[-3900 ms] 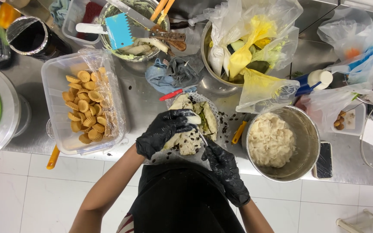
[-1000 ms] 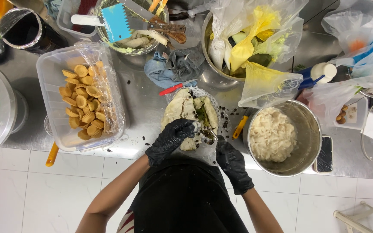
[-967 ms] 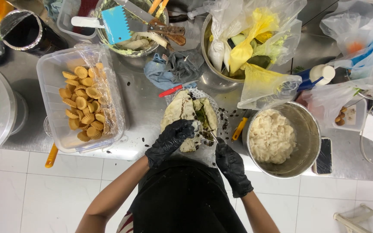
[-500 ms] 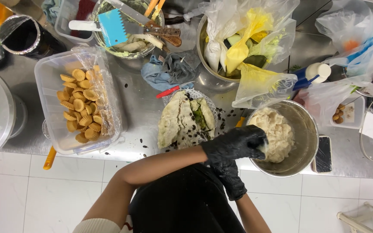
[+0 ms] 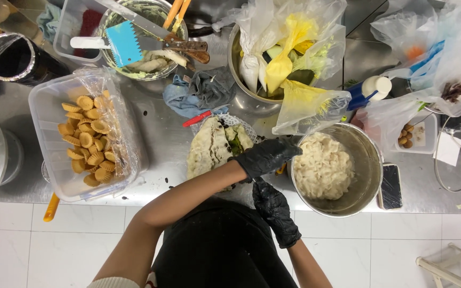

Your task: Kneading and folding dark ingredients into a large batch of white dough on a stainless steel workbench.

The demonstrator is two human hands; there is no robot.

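A flatbread point(image 5: 211, 150) with green filling is seen just left of the left hand point(image 5: 266, 156), whose gloved fingers point(image 5: 286, 149) are stretched flat and loose, gripping nothing, at the rim of a steel bowl point(image 5: 368, 176) of pale dough. Just below them, the right hand point(image 5: 274, 209) is held loosely curled at the counter edge; whether anything is held there cannot be told.

A dark phone point(image 5: 390, 186) wrapped in clear film lies right of the steel bowl point(image 5: 372, 165); a white paper tag point(image 5: 448, 149) lies further right.
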